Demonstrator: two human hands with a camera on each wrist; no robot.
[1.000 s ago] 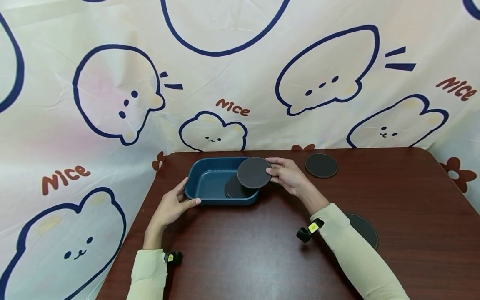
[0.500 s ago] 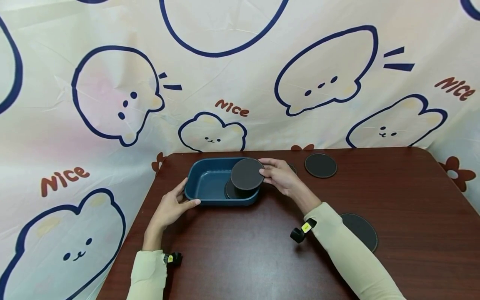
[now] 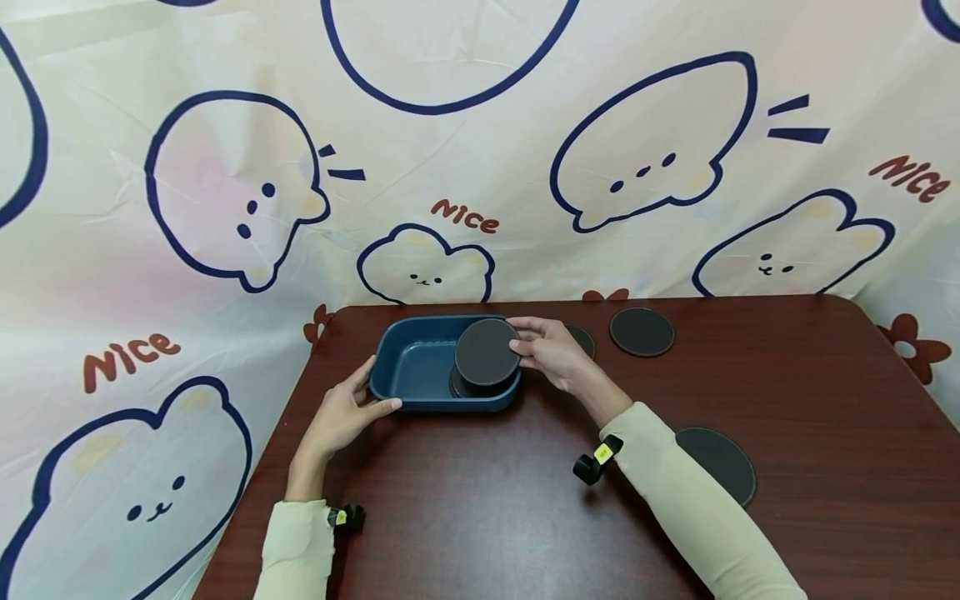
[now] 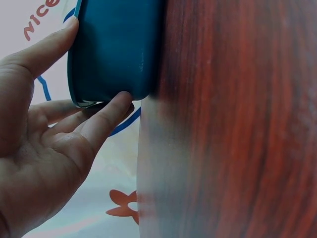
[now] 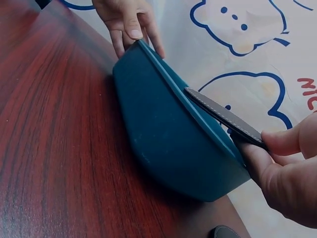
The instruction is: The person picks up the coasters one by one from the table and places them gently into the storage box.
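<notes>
A blue rectangular dish (image 3: 442, 405) sits near the table's back edge, seen from its outer wall in the left wrist view. My left hand (image 3: 341, 417) grips its left end, thumb at the rim and fingers against the side. Between thumb and fingers, my right hand (image 3: 555, 358) pinches a dark round coaster (image 3: 483, 352). That coaster is over the dish's right end; in the right wrist view its stitched edge (image 5: 228, 116) is tilted at the rim. Beneath it, another dark coaster (image 3: 467, 390) lies inside the dish, mostly covered.
One coaster (image 3: 642, 332) lies at the back of the brown table (image 3: 480, 508). Another coaster (image 3: 582, 340) is partly hidden behind my right hand. A third coaster (image 3: 720, 465) is partly covered by my right sleeve. A printed cloth (image 3: 525, 258) hangs behind the table.
My right hand has moved left with the coaster, bringing it further over the dish and the coaster inside. The left hand and the dish have stayed in place.
</notes>
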